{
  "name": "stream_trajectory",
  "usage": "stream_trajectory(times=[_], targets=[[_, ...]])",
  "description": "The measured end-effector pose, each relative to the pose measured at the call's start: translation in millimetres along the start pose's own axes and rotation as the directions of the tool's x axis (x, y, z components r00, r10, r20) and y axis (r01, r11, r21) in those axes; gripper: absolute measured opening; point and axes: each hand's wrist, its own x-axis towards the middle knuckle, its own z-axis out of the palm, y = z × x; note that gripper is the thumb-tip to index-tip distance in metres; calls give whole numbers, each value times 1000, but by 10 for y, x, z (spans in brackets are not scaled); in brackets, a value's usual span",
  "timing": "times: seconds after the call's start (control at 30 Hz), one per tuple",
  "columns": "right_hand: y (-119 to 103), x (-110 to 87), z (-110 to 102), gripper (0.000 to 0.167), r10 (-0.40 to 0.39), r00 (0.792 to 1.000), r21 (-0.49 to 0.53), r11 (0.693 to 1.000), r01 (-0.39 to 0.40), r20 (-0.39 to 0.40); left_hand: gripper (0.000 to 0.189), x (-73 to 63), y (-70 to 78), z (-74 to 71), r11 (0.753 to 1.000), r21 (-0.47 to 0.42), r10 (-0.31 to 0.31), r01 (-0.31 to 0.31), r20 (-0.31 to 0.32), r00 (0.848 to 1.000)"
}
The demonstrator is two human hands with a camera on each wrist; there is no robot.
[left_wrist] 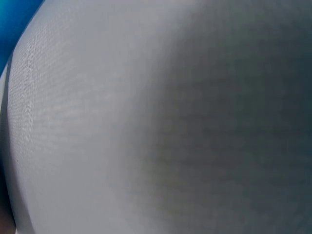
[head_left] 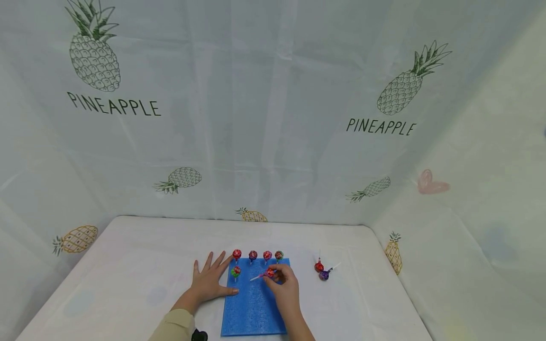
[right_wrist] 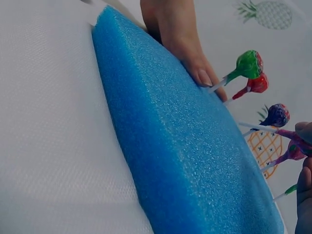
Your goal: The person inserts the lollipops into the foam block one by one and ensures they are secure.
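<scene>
A blue foam block (head_left: pixel 254 312) lies on the table with several wrapped lollipops standing in it by their sticks. Red, purple, pink and dark-green ones form the far row; a green-and-red lollipop (head_left: pixel 236 272) stands nearer at the left. My right hand (head_left: pixel 285 286) pinches a pink-and-red lollipop (head_left: pixel 269 273) by its head over the foam, stick tilted down to the left. My left hand (head_left: pixel 211 280) is spread, its thumb on the foam's left part and fingertips at the far left corner. In the right wrist view, the left thumb (right_wrist: pixel 197 70) rests close by the green lollipop's stick.
Right of the foam, a red lollipop (head_left: pixel 319 266) and a purple lollipop (head_left: pixel 324 274) lie on the white-covered table (head_left: pixel 362 303). A small black object (head_left: pixel 199 335) sits at the near edge, left of the foam. A pineapple-print curtain (head_left: pixel 256 118) hangs behind.
</scene>
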Motion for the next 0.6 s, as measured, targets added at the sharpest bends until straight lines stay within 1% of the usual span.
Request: stream_trajectory(times=[0.13, 0.2, 0.3, 0.37, 0.47, 0.6], targets=[[4, 2, 19, 25, 16, 1000, -16, 1000, -16, -10, 109, 7, -2, 14, 1000, 8, -2, 2, -1, 1000], [119, 28, 37, 25, 11, 1000, -13, 1000, -11, -11, 109, 7, -1, 17, 1000, 17, -4, 4, 0, 1000], [156, 29, 52, 25, -15, 1000, -12, 1000, 15, -6, 109, 5, 5, 7, 1000, 22, -7, 7, 7, 1000], [168, 27, 59, 26, -25, 1000, -17, 1000, 25, -3, 110, 3, 7, 1, 1000, 13, -7, 6, 6, 1000], [175, 27, 68, 26, -19, 1000, -33, 999, 19, 3, 111, -3, 6, 4, 1000, -16, 0, 0, -3, 1000], [174, 40, 79, 25, -5, 1000, -33, 999, 6, 10, 114, 5, -27, 62, 999, -47, 7, -8, -21, 1000]])
